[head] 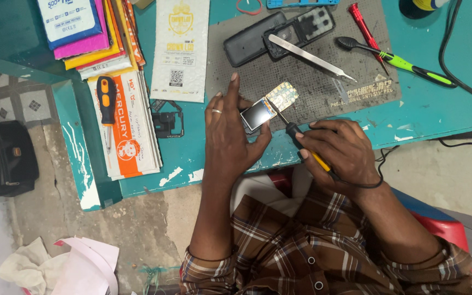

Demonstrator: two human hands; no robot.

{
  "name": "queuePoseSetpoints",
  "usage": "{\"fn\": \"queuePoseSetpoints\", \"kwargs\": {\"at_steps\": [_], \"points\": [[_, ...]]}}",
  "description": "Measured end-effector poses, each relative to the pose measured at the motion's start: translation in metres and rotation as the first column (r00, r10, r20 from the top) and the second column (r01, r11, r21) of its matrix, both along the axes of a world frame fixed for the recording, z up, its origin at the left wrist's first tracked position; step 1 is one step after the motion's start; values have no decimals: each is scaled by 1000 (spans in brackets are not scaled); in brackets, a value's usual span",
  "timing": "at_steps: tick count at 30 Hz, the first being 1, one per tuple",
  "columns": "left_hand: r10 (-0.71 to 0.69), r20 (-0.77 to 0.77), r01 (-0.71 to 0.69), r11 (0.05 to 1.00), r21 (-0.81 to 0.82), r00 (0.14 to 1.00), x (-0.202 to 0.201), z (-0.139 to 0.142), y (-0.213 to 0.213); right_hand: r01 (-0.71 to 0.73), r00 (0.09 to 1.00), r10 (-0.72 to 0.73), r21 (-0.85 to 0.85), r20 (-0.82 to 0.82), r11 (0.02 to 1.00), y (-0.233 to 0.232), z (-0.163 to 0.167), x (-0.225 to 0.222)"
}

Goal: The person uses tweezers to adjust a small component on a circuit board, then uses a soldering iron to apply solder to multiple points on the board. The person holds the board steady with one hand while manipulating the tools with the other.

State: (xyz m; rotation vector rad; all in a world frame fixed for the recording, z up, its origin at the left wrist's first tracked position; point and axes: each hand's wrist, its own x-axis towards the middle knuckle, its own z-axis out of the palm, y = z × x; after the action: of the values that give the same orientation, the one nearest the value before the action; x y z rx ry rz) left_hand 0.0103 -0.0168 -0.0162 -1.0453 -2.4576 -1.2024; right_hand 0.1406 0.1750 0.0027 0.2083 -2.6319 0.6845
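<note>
Left hand [230, 136] is closed around a small phone circuit board [271, 104] with its little screen [256, 115] facing up; thumb and fingers pinch the screen end, index finger stretched out toward the mat. A ring sits on one finger. The board is held just over the near edge of the table [427, 109], at the near edge of the grey anti-slip mat [323, 93].

Right hand [340, 153] is wrapped around a soldering iron [301, 146] (black grip, yellow band), pen-style, its thin tip touching or nearly touching the board under the screen; contact is hard to make out. Its cord loops around the wrist.

On the mat, further back: a dark phone back shell [252, 38] beside an opened phone frame [307, 27], long steel tweezers [310, 57] lying across them. Toward the mat's right edge lie a red screwdriver [364, 27] and a green-handled brush [394, 60], the brush running off onto the table. A black cable [465, 82] curves along the table's right end.

Left of the mat: a white printed pouch [180, 49], a small black part [167, 123] near the front edge, then an orange and white package [129, 131] with an orange-and-black screwdriver [105, 101] on it. A stack of coloured packets [83, 33] sits at the far left corner.

On the floor to the left: a black bag [1, 158], crumpled white cloth [34, 267].
</note>
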Motion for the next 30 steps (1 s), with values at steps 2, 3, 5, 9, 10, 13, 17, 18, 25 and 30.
{"fn": "queuePoseSetpoints", "kwargs": {"at_steps": [2,3,5,9,10,13,17,18,25,30], "points": [[1,7,-1,1000,-4,1000,0,0,0,-2,1000,2,-1,-1,1000,0,0,0],[2,11,-2,1000,-7,1000,0,-1,0,-4,1000,4,-2,-1,1000,0,0,0],[1,15,-1,1000,-10,1000,0,-1,-1,-7,1000,7,-5,-2,1000,0,0,0],[-2,18,2,1000,-6,1000,0,-1,-1,-6,1000,6,-11,-4,1000,0,0,0],[-2,18,2,1000,-6,1000,0,-1,0,-5,1000,5,-11,-5,1000,0,0,0],[-4,25,5,1000,-8,1000,-1,-1,-1,-9,1000,9,-13,-3,1000,0,-1,0],[-5,30,5,1000,-14,1000,0,-1,-1,1,1000,-1,0,6,1000,0,-3,0],[-5,24,5,1000,-13,1000,0,-1,0,0,1000,0,-2,5,1000,1,-3,0],[-4,39,4,1000,-21,999,0,0,-1,-6,1000,6,-5,5,1000,1,-2,1],[-2,35,3,1000,-30,999,-1,0,0,-3,1000,3,-10,13,1000,1,0,0]]}}
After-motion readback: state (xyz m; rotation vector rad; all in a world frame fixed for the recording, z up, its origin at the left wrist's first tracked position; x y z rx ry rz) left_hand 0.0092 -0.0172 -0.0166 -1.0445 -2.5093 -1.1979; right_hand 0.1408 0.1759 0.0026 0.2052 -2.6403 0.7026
